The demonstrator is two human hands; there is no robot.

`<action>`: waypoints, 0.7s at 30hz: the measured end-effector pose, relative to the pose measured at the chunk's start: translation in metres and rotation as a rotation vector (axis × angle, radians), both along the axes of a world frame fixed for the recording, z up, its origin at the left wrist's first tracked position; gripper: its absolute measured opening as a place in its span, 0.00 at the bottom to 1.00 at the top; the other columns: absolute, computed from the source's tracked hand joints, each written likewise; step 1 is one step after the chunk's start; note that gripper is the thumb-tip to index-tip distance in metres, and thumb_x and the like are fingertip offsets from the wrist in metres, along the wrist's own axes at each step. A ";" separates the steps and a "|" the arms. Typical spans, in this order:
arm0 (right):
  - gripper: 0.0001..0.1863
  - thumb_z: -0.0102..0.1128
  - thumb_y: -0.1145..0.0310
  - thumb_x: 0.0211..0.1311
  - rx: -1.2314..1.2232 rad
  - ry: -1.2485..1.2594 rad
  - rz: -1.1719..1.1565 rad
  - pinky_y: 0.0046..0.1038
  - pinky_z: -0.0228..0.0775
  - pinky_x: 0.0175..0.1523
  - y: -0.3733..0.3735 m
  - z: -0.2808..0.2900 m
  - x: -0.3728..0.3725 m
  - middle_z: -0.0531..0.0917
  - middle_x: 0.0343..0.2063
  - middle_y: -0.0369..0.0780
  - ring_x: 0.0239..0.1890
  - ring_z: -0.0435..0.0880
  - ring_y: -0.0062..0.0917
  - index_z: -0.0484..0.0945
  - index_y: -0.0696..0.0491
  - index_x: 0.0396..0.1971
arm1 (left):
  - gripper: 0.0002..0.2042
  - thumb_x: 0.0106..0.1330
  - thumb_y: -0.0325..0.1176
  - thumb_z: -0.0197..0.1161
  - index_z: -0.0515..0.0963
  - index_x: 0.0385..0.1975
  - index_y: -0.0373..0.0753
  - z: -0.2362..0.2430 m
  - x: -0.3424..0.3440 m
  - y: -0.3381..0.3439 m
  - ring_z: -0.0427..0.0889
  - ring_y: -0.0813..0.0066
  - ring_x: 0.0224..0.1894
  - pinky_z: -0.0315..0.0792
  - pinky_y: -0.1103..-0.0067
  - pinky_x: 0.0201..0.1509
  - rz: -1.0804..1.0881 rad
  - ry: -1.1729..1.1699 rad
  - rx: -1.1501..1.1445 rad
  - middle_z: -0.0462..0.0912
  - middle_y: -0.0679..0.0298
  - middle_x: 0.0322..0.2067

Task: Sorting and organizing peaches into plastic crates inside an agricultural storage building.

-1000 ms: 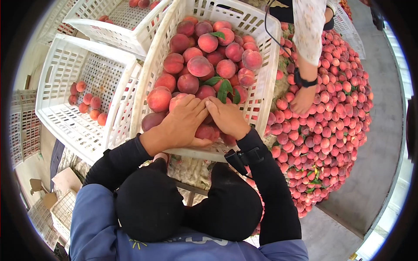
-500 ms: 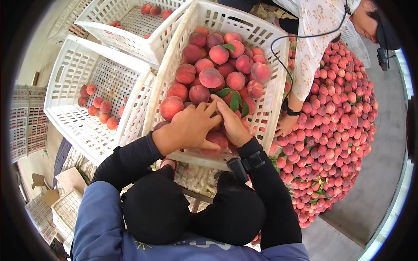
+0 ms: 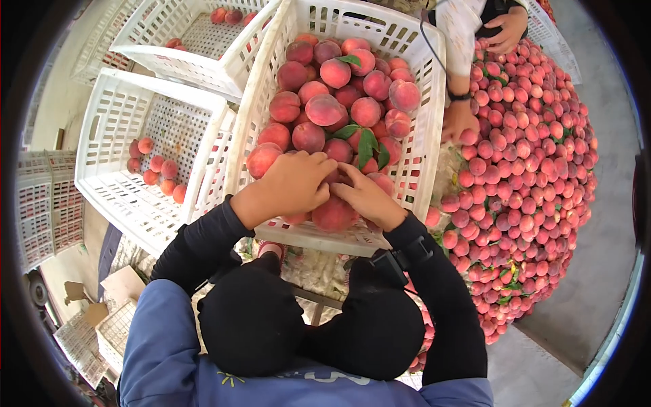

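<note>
Near the white crate's (image 3: 319,239) near edge, the peaches (image 3: 324,110) are best cupped lightly and supported from below rather than pressed, since the skin would probably be bruised easily. The fingers of the left hand (image 3: 288,184) and right hand (image 3: 369,202) are curled inward, tips close together, but whether a peach is pinched cannot be told. Red skin with maroon and yellowish patches is shown, and green leaves (image 3: 366,144) are lodged toward the crate's right edge.
</note>
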State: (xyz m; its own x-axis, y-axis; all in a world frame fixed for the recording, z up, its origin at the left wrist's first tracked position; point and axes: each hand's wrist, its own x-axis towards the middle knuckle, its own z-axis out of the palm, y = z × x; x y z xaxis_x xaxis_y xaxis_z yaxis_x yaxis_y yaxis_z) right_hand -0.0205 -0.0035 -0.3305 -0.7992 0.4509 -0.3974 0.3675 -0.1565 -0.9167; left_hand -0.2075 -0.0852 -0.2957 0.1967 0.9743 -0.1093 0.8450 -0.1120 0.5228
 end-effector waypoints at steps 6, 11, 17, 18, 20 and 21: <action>0.38 0.68 0.56 0.57 0.272 -0.244 -0.087 0.35 0.71 0.58 -0.008 -0.024 -0.019 0.77 0.52 0.55 0.53 0.80 0.44 0.63 0.55 0.64 | 0.28 0.56 0.37 0.66 0.70 0.59 0.37 0.018 -0.011 -0.019 0.76 0.53 0.57 0.72 0.65 0.59 0.119 -0.217 0.002 0.76 0.51 0.55; 0.34 0.66 0.61 0.61 0.104 0.085 -0.405 0.32 0.70 0.58 -0.023 -0.018 -0.029 0.74 0.56 0.49 0.56 0.77 0.35 0.62 0.54 0.63 | 0.31 0.53 0.32 0.68 0.69 0.61 0.38 0.010 -0.004 -0.023 0.75 0.52 0.59 0.71 0.65 0.62 0.175 -0.156 0.096 0.74 0.51 0.58; 0.27 0.40 0.53 0.77 -0.305 0.306 -0.592 0.26 0.58 0.67 -0.017 -0.021 -0.033 0.69 0.61 0.35 0.61 0.68 0.20 0.60 0.53 0.67 | 0.30 0.53 0.31 0.64 0.69 0.61 0.39 -0.009 0.010 0.008 0.72 0.52 0.61 0.72 0.63 0.60 0.192 0.019 0.259 0.69 0.53 0.63; 0.27 0.40 0.53 0.77 -0.317 0.279 -0.589 0.26 0.58 0.67 -0.015 -0.025 -0.034 0.69 0.61 0.35 0.61 0.68 0.20 0.60 0.53 0.67 | 0.30 0.54 0.31 0.63 0.69 0.61 0.39 -0.011 0.013 0.015 0.71 0.52 0.61 0.71 0.63 0.60 0.154 0.101 0.360 0.69 0.53 0.63; 0.26 0.39 0.55 0.77 -0.284 0.336 -0.717 0.26 0.55 0.69 -0.012 -0.032 -0.036 0.71 0.60 0.42 0.65 0.65 0.25 0.64 0.56 0.66 | 0.29 0.55 0.31 0.63 0.69 0.61 0.39 -0.015 0.017 0.022 0.71 0.53 0.62 0.70 0.63 0.60 0.113 0.174 0.456 0.68 0.53 0.63; 0.24 0.37 0.57 0.78 -0.234 0.286 -0.791 0.26 0.57 0.67 -0.012 -0.036 -0.038 0.73 0.58 0.41 0.62 0.69 0.25 0.69 0.57 0.62 | 0.29 0.55 0.32 0.63 0.70 0.60 0.40 -0.016 0.018 0.024 0.71 0.53 0.61 0.70 0.62 0.60 0.094 0.128 0.386 0.68 0.54 0.63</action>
State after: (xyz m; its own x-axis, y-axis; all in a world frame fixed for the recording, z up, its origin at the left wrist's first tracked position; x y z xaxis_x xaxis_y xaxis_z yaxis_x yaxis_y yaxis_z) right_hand -0.0583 -0.0153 -0.3660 -0.3697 0.8473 -0.3813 -0.1674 -0.4644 -0.8696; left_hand -0.1891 -0.0615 -0.3121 0.1133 0.9616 0.2501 0.9163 -0.1984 0.3480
